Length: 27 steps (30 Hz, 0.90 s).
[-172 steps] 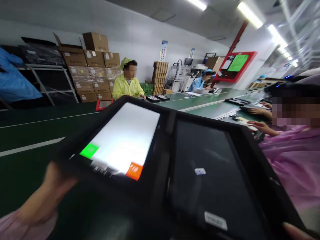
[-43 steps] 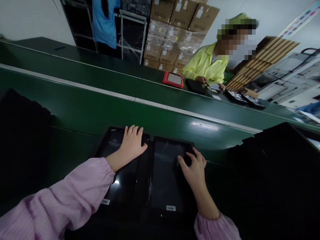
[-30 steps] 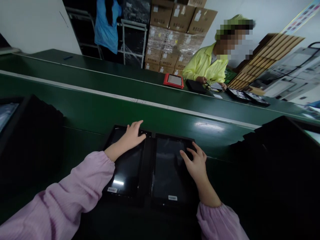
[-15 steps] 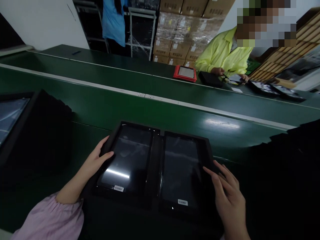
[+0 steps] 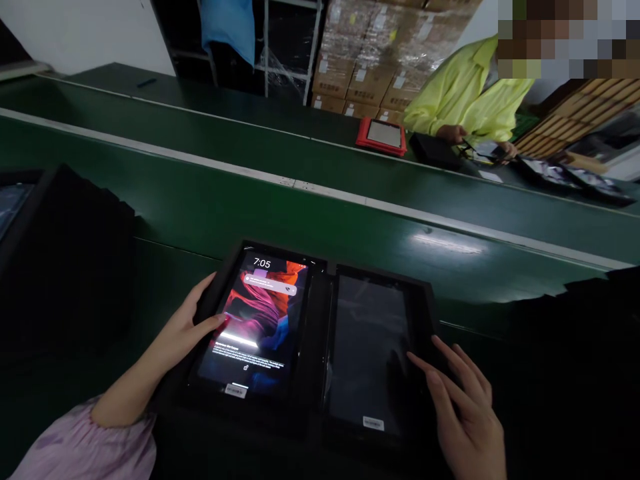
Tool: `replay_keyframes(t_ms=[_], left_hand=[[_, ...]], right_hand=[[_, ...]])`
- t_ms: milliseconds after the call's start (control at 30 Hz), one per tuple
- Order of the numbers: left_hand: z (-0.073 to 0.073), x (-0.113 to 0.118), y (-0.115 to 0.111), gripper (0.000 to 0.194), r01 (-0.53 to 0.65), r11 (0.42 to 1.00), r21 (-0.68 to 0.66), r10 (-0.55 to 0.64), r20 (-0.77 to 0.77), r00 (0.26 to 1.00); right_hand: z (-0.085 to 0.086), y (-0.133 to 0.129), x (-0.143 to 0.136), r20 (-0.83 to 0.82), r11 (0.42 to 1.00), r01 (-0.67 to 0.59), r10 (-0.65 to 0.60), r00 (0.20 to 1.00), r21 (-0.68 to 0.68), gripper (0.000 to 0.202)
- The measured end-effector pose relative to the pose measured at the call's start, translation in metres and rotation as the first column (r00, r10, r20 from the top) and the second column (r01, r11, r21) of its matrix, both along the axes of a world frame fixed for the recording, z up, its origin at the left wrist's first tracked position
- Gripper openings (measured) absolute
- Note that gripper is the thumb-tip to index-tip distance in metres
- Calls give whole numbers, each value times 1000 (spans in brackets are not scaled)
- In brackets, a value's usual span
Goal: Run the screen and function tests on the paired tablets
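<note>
A black tray (image 5: 318,360) holds two tablets side by side. The left tablet (image 5: 265,313) is lit, with a colourful lock screen reading 7:05. Its neighbour, the right tablet (image 5: 370,347), has a dark screen; each carries a small white label near its bottom edge. My left hand (image 5: 193,327) grips the tray's left side, fingers along the outside and thumb on the left tablet's edge. At the other side, my right hand (image 5: 465,393) is open with fingers apart, its index fingertip at the right tablet's right edge.
Stacked black trays stand at left (image 5: 75,267) and right (image 5: 590,340). Beyond a pale rail on the green bench (image 5: 200,200) lie a red-framed tablet (image 5: 383,135) and a black tray (image 5: 434,152). A person in a yellow jacket (image 5: 465,87) handles something there; cartons (image 5: 367,77) are stacked behind.
The left tablet's screen has gone from dark to lit. The view has shifted slightly; both hands stay at the tray's sides.
</note>
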<state>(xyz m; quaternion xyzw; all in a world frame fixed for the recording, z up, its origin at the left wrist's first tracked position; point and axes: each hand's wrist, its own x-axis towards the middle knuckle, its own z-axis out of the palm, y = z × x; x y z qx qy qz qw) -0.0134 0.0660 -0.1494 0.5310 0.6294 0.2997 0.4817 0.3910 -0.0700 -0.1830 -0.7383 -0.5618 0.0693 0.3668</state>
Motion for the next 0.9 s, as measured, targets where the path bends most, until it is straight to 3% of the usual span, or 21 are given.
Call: replay_keyframes(t_ms=[167,333,400,533,667,800,900], left_hand=[[-1,0,2,90,9,1000,4,-9,-33,999],[-1,-4,4,94,25,996,-87,-26,-12,1000],[-3,-7,4,97,68,994,-85,-72,-42,997],[-12,-12,9,104,148,989,27,-140,-185,973],[-18,-4,27,88,32,992,126,9,-313,950],[-13,9,47,70,-120,988,99,133,-142,981],[-5,13,50,67,-148,988,41,147,24,989]], right_hand=[[6,-2,2,60,997,-76,77,995,-23,42],[6,2,-1,180,975,-223,221,959,-9,37],[1,4,0,211,983,-179,182,960,-31,39],[-6,5,3,187,998,41,-31,982,-51,54],[0,4,4,121,998,61,-60,991,-7,49],[6,3,3,84,998,-8,3,996,58,41],[8,1,4,50,986,-90,84,995,143,33]])
